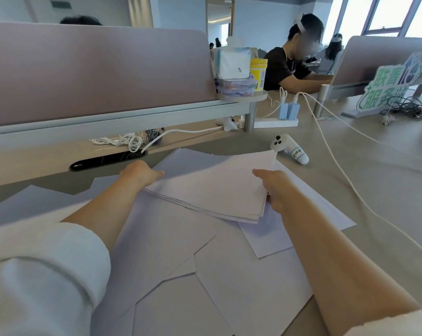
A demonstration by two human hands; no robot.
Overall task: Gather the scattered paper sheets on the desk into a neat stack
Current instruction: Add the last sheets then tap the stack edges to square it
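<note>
The stack (210, 187) of gathered sheets sits slanted in the middle of the desk (386, 195), above the loose sheets (205, 275) spread under and in front of it; the left hand (142, 173) holds its left edge, the right hand (275, 187) pinches its right edge, thumb on top; the paper looks light, thin and floppy, and probably slippery sheet on sheet, so holding two opposite edges seems safest; a white controller (290, 149) lies just beyond.

Controller (290, 148), cable (345, 175) crowd right; partition (96, 76) blocks far side.
</note>
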